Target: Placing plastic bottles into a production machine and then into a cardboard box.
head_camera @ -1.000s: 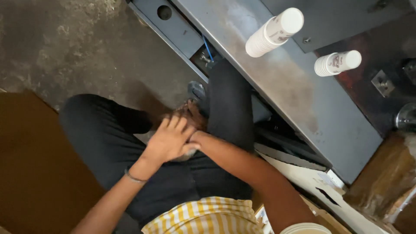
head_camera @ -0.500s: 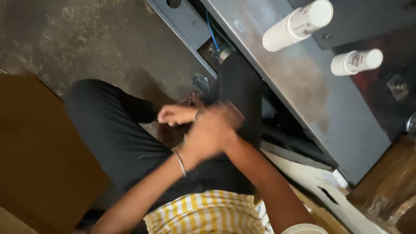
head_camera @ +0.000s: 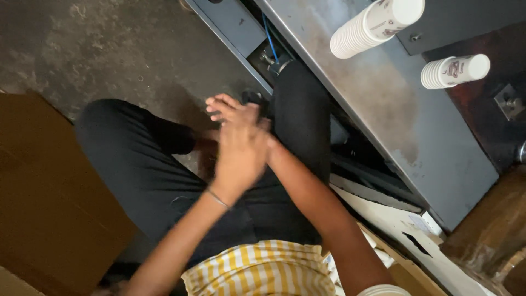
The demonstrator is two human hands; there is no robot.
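Observation:
I look down at my lap in black trousers and a yellow-striped shirt. My left hand, with a thin bracelet at the wrist, lies flat across my right hand above my knees. The right hand's fingers are spread and stick out to the left from under the left palm. Both hands are blurred by motion. Neither one holds anything.
A grey metal bench runs along my right knee, with two stacks of white paper cups lying on it. A brown cardboard box stands at my left on the concrete floor. Flattened cardboard lies at the lower right.
My hands have kept sliding over each other; the left hand now covers the right, whose fingers have spread. The view has shifted and my lap sits further left.

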